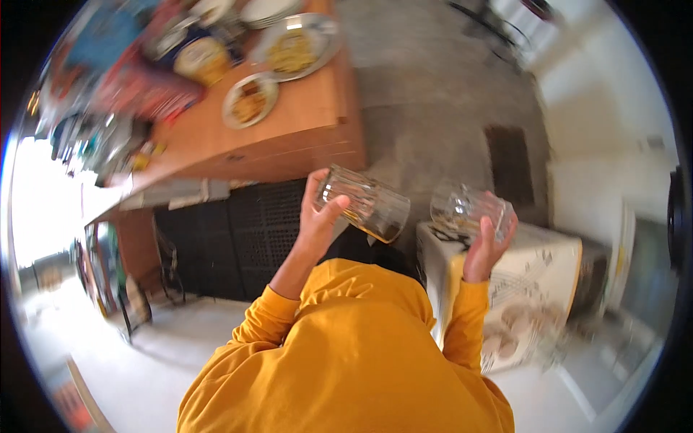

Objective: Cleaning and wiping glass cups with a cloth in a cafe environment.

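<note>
1. Grey floor (426,123) below: breakage possible if either grip slips.
2. Left hand (316,225): curled around one tilted glass (372,206).
3. Right hand (487,249): curled around second glass (462,206), also tilted.
4. Printed box (534,289) close by: knock risk if right hand lowers.
5. Bench (296,131) beyond: plates of food (330,47).

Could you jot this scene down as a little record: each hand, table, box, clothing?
Left hand: grips the left glass, tilted
Right hand: grips the right glass, also tilted
Table: ahead and leftward; bears a small plate and a large plate, both with food
Box: pale, printed, on the right
Top: yellow, long-sleeved
</note>
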Demonstrator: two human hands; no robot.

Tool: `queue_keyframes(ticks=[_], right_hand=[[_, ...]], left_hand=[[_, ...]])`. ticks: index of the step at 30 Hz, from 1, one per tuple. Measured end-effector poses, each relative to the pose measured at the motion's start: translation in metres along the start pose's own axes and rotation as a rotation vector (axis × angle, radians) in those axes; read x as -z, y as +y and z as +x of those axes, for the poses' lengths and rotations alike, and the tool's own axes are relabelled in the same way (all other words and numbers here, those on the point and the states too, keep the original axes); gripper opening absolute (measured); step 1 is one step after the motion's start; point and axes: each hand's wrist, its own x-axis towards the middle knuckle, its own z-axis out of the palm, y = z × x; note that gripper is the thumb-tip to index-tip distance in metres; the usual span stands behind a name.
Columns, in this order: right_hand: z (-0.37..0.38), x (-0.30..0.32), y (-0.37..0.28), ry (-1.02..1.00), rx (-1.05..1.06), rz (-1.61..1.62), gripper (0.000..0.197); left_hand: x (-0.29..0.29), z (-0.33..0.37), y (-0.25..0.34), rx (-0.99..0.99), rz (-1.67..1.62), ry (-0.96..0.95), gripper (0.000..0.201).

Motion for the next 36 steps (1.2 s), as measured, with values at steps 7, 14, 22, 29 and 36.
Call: queue_keyframes(ticks=[7, 14, 22, 29, 36], right_hand=[[-0.029, -0.069, 0.023, -0.531, -0.105, -0.104, 0.063], [-0.086, -0.185, 0.018, -0.999, -0.059, -0.073, 0.063], [-0.195, -0.312, 0.024, -1.182, 0.001, -0.06, 0.058], [-0.298, -0.416, 0.054, -1.241, -0.002, -0.061, 0.057], [-0.389, -0.5, 0.079, -1.362, 0.011, -0.059, 0.059]], left_hand=[[0.072, -0.094, 0.011, -0.212, -0.163, 0.477, 0.055], [0.148, -0.176, 0.052, -0.437, -0.079, 0.92, 0.062], [0.271, -0.223, 0.087, -0.598, -0.042, 1.086, 0.066], [0.367, -0.266, 0.146, -0.612, -0.032, 1.147, 0.067], [0.439, -0.318, 0.183, -0.637, -0.088, 1.234, 0.071]])
